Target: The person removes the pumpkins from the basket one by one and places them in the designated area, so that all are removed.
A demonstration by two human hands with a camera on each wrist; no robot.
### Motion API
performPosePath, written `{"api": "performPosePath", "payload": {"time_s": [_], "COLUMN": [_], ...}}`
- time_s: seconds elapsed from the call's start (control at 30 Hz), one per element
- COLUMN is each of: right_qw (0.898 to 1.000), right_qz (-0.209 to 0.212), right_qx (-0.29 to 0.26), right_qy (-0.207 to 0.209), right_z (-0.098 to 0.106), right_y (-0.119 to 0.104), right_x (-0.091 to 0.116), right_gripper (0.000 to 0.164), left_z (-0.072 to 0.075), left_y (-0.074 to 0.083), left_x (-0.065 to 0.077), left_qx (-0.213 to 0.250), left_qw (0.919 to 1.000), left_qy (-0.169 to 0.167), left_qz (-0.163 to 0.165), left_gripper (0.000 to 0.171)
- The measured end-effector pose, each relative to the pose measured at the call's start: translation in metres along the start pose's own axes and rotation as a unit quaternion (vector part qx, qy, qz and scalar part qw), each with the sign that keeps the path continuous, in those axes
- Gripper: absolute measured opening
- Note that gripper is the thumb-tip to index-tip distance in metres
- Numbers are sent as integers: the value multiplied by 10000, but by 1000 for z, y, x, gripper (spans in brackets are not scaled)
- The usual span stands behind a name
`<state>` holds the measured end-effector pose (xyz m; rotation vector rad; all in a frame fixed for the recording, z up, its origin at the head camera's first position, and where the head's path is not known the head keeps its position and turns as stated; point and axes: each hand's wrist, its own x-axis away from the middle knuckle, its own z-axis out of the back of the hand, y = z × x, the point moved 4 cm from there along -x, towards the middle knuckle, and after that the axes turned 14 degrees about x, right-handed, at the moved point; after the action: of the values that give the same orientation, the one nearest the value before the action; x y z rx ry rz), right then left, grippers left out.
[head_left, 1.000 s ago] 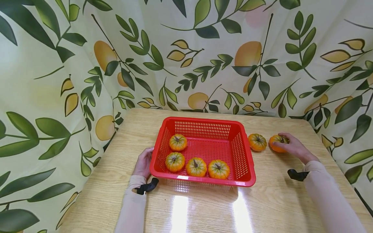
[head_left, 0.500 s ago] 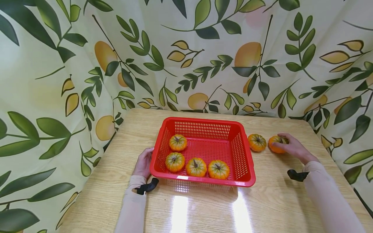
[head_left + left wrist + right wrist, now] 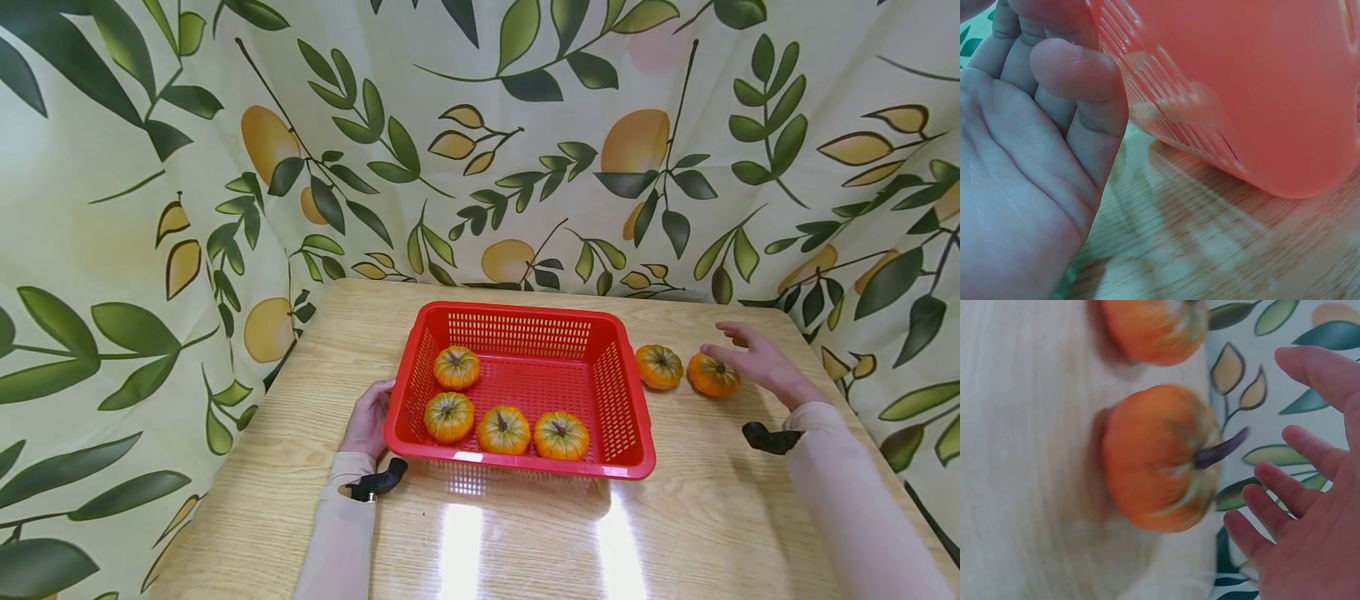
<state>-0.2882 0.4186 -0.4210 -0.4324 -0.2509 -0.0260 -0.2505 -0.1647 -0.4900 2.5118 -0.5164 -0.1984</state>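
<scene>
Head vw fwd/down, wrist vws close, basket point(image 3: 536, 379) in head/L.

I see six pumpkins point(image 3: 504, 432) here, four of them in one basket point(image 3: 525, 465) and two on one table point(image 3: 532, 542), with two hands point(image 3: 367, 419), two sleeves point(image 3: 341, 525) and two wrist mounts point(image 3: 382, 481).

Four pumpkins point(image 3: 502, 431) sat in a red basket point(image 3: 517, 464), three along its near edge, one behind at the left. The left hand point(image 3: 367, 421) held its left edge; the right hand point(image 3: 765, 362) hovered beside two more pumpkins point(image 3: 659, 367) toward the table's point(image 3: 300, 500) right edge.
</scene>
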Motion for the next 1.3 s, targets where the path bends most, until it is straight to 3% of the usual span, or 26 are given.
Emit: {"api": "performPosePath", "payload": {"time_s": [0.33, 0.7, 0.97, 1.3], "right_qw": [9987, 9921, 9889, 9797], "right_qz": [384, 1009, 1237, 1772], "right_qx": [-9, -166, -340, -706], "right_qy": [323, 732, 755, 607], "right_z": [26, 39, 33, 9], "right_y": [-35, -100, -145, -196], "right_x": [5, 11, 8, -2], "right_gripper": [92, 81, 80, 71], "left_z": [-1, 4, 4, 8], "left_y": [1, -1, -4, -6], "left_x": [1, -1, -1, -2], "left_qx": [-34, -280, -421, -548], "left_qw": [9999, 9993, 9986, 9977], "left_qy": [-112, 198, 322, 388], "left_qz": [43, -143, -20, -13], "left_gripper": [69, 56, 36, 30]}}
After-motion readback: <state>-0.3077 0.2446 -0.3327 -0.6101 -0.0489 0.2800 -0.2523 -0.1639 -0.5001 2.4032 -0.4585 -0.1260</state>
